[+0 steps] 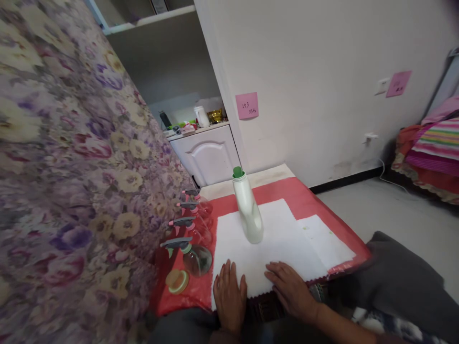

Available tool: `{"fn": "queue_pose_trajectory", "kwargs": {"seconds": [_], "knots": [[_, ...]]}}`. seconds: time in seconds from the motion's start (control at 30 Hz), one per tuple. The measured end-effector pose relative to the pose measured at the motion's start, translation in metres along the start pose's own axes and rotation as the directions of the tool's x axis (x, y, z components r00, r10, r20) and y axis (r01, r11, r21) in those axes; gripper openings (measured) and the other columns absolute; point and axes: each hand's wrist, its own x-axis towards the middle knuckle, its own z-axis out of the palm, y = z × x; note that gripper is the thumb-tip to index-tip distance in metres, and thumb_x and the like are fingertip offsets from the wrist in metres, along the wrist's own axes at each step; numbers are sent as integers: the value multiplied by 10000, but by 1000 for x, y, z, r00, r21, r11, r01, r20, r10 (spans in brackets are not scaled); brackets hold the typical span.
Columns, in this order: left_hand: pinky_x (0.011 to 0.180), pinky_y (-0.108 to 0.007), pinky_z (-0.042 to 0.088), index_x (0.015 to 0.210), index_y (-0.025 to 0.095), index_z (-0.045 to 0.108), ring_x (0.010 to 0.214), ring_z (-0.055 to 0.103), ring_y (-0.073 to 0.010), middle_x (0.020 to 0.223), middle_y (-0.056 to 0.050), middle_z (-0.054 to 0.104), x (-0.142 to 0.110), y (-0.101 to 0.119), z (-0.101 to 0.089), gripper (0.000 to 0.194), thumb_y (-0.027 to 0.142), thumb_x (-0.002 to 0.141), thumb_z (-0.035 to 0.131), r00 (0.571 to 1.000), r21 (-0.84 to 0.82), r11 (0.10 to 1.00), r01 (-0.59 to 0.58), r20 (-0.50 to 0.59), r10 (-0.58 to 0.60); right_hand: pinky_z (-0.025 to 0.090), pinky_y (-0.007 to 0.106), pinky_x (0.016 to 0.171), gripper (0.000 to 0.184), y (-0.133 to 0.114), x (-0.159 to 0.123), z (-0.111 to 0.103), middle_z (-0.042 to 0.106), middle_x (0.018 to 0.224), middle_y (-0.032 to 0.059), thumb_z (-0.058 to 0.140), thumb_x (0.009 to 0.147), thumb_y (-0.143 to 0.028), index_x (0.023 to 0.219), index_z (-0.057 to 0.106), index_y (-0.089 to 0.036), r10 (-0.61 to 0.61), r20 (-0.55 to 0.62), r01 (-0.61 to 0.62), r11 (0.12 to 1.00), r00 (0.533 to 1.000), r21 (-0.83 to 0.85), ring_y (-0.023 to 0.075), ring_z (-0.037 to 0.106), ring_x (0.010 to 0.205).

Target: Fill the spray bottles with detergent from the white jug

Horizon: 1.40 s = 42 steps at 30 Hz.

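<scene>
My left hand (229, 295) lies flat near the front edge of a white cloth (276, 224), its fingers stretched out and holding nothing. On the same cloth, farther right, rests my right hand (289, 287), also flat and empty. Beyond both hands a pale, whitish-green bottle (248, 210) stands upright, touched by neither. Its cap is off, and a green spout (237, 172) shows in the neck. Left of my left hand are a clear spray bottle with a green collar (197, 260) and a round yellowish cap (177, 281).
Several spray bottles with pink collars (199, 233) line the table's left side. A smaller white cloth (324, 241) lies at the right on the red tabletop (283, 188). A floral curtain (89, 191) hangs close on the left; a wall and white cabinet (210, 155) stand behind.
</scene>
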Motion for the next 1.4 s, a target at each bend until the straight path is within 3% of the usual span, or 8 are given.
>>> {"fn": "queue_pose_trajectory", "kwargs": {"seconds": [0.43, 0.63, 0.73, 0.87, 0.97, 1.03, 1.17, 1.4], "knots": [[1033, -478, 391, 1259, 153, 584, 1232, 553, -286, 1329, -149, 612, -1, 1, 0, 374, 306, 939, 463, 1000, -15, 1000, 18, -2, -18, 448, 511, 1062, 538, 0, 0, 0, 584, 1342, 113, 458, 804, -23, 1307, 519, -205, 16, -1, -16, 999, 1000, 32, 256, 524, 1245], [1051, -497, 403, 1223, 172, 611, 1268, 530, -289, 1342, -139, 605, -2, -10, 1, 388, 372, 918, 477, 995, -191, 979, 66, 91, -49, 486, 480, 1007, 439, -4, 7, -7, 626, 1245, 112, 486, 845, -93, 1257, 545, -231, 108, -42, -98, 975, 993, 202, 253, 571, 1164], [1062, -543, 391, 1144, 174, 651, 1246, 548, -309, 1291, -139, 641, 9, -7, -17, 388, 416, 895, 478, 954, -370, 900, 231, 267, -135, 499, 442, 976, 326, -10, 19, -19, 665, 1169, 102, 501, 901, -212, 1219, 567, -236, 233, 14, -222, 902, 972, 369, 242, 614, 1089], [1061, -454, 415, 1087, 220, 644, 1152, 608, -254, 1178, -86, 698, 35, 8, -65, 374, 478, 909, 440, 841, -604, 618, 504, 506, -191, 516, 392, 879, 292, -27, 55, -43, 726, 1000, 77, 515, 925, -423, 1088, 632, -211, 354, 196, -398, 694, 914, 600, 236, 665, 953], [1000, -418, 452, 1001, 214, 645, 1027, 655, -241, 959, -57, 735, 57, 17, -100, 436, 544, 931, 369, 827, -724, 415, 552, 538, -162, 527, 322, 708, 461, -40, 89, -61, 714, 729, 49, 431, 931, -563, 840, 649, -166, 359, 303, -451, 466, 883, 762, 191, 669, 697], [962, -437, 468, 959, 195, 642, 966, 675, -257, 804, -52, 725, 70, 20, -117, 530, 610, 925, 313, 817, -767, 281, 576, 540, -201, 458, 266, 500, 615, -47, 109, -72, 621, 513, 10, 341, 913, -668, 702, 619, -161, 366, 384, -505, 335, 848, 795, 144, 565, 452], [881, -445, 493, 883, 161, 655, 806, 696, -264, 616, -34, 658, 92, 19, -139, 632, 680, 898, 295, 823, -824, 151, 546, 494, -280, 339, 229, 427, 746, -57, 139, -93, 505, 370, -19, 241, 905, -726, 545, 581, -169, 340, 379, -492, 361, 861, 792, 93, 415, 330], [698, -349, 508, 700, 157, 660, 605, 637, -211, 476, -14, 557, 120, 14, -166, 746, 732, 879, 219, 843, -838, 201, 507, 434, -317, 387, 241, 518, 795, -68, 165, -114, 414, 307, -39, 170, 915, -729, 463, 538, -188, 329, 344, -462, 413, 879, 785, 88, 385, 343]]}}
